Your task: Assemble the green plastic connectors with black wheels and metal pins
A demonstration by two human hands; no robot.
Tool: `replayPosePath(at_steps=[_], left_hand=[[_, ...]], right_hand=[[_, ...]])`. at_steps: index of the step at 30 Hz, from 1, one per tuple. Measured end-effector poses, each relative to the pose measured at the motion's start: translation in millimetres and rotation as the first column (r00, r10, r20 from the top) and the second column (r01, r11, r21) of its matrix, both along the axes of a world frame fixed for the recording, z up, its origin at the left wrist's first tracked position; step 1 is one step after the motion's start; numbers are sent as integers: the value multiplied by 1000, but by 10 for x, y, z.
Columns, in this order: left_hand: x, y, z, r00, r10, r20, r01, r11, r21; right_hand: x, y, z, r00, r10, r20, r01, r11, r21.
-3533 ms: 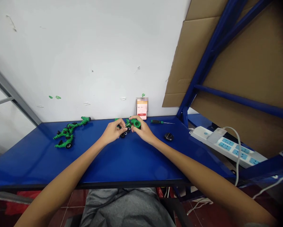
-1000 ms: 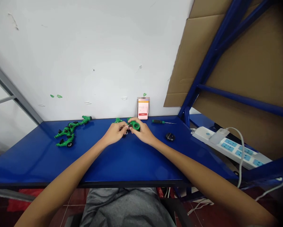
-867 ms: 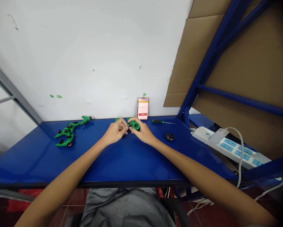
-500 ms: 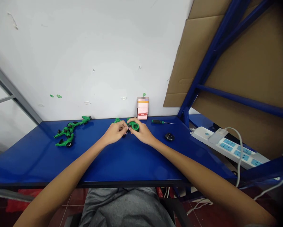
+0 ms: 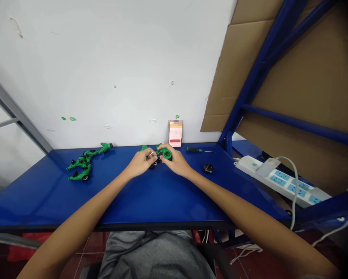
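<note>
Right hand (image 5: 175, 161) seemingly curled around green fitting (image 5: 166, 154)

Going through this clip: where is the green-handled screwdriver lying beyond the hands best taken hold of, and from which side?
Best taken by the handle of the screwdriver, coming down from above with the right hand, the nearer one. It lies flat with its thick handle toward that hand and its thin shaft pointing away, so the handle probably gives the surest grip.

My left forearm (image 5: 87, 209) and right forearm (image 5: 238, 209) reach forward and converge, bare, with my left hand (image 5: 139, 162) and right hand (image 5: 175, 162) close together, fingers (image 5: 152, 154) curled inward, almost meeting at the tips.
</note>
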State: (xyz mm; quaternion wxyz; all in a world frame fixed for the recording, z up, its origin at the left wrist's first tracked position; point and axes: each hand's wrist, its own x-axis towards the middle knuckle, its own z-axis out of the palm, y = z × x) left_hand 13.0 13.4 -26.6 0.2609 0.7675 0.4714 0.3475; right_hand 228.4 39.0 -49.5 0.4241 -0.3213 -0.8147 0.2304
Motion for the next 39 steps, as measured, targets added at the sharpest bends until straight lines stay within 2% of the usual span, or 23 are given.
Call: replayPosePath(at_steps=[3,5,9,15,20,28,31,34,36,39], left_hand=[[-21,19,-4,999,32,40,-31,999,-24],[-31,36,-19,997,-6,73,10,999,-45],[-6,54,-66,961,-103,256,135,985,-112],[32,13,-35,917,-8,400,137,946,-294],[32,-22,33,905,10,425,161,917,-366],[49,-22,31,912,65,406,99,923,-371],[41,-4,12,922,41,385,93,942,-323],[26,30,-11,920,68,386,43,961,-274],[5,61,-24,907,109,408,16,957,-291],[-40,107,-36,915,60,400,63,956,-288]], right_hand=[[49,7,28,983,23,184,-38,996,78],[71,5,42,971,28,237,-44,997,66],[66,1,31,976,73,206,-74,997,-3],[27,-6,5,980,110,167,-107,994,-31],[-33,-37,4,983,180,30,-176,978,-110],[-10,31,-79,964,249,-90,-264,935,-236],[-20,86,-128,941,281,-191,-328,894,-304],[-62,117,-149,884,274,-380,-418,827,-376],[-88,117,-132,813,226,-536,-483,775,-406],[-99,94,-72,690,127,-713,-571,701,-427]])
